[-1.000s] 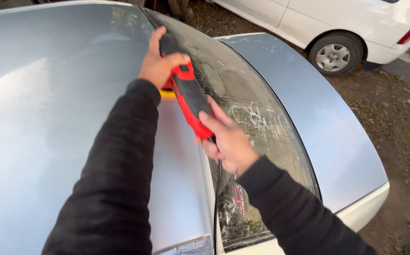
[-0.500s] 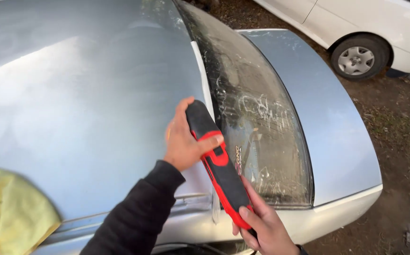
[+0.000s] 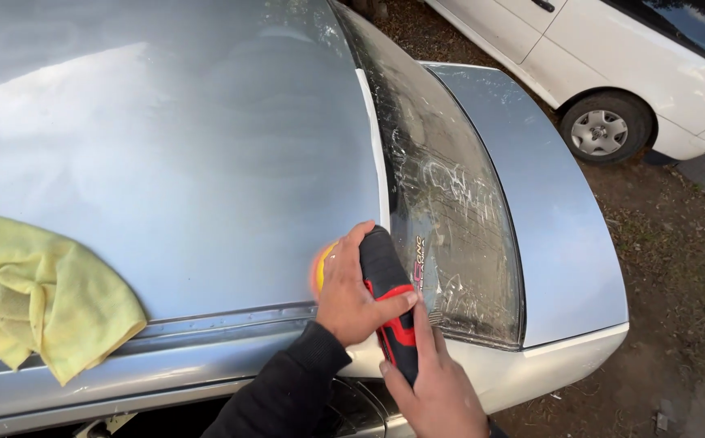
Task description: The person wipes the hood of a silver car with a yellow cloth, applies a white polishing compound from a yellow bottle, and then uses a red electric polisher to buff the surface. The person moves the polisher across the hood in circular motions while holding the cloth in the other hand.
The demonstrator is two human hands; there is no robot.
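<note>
Both hands are closed on a red and black polisher (image 3: pixel 389 304) that lies across the rear corner of a silver car roof (image 3: pixel 190 162). Left hand (image 3: pixel 351 292) wraps over the black head of the tool, fingers curled down its near side and thumb across the red band, pressing it onto the paint. Right hand (image 3: pixel 438 389) grips the rear handle lower in the view, fingers folded around it, so the tool runs between the two hands with its head pointing up and away from the person. A yellow pad (image 3: pixel 321 266) shows just under the left hand's fingers, touching the roof at the edge where the panel meets the rear window (image 3: pixel 442 195). That glass is dusty and streaked with scratchy white marks, and a small sticker sits on it just beside the tool's head. A crumpled yellow cloth (image 3: pixel 40 296) lies on the roof well apart from the hands, at the left edge of the view near the roof's lower trim. Beyond the glass the silver boot lid (image 3: pixel 547 211) slopes away, and a white car (image 3: pixel 636 65) stands on bare dirt ground (image 3: pixel 685 268) to the upper right. No containers are in view.
</note>
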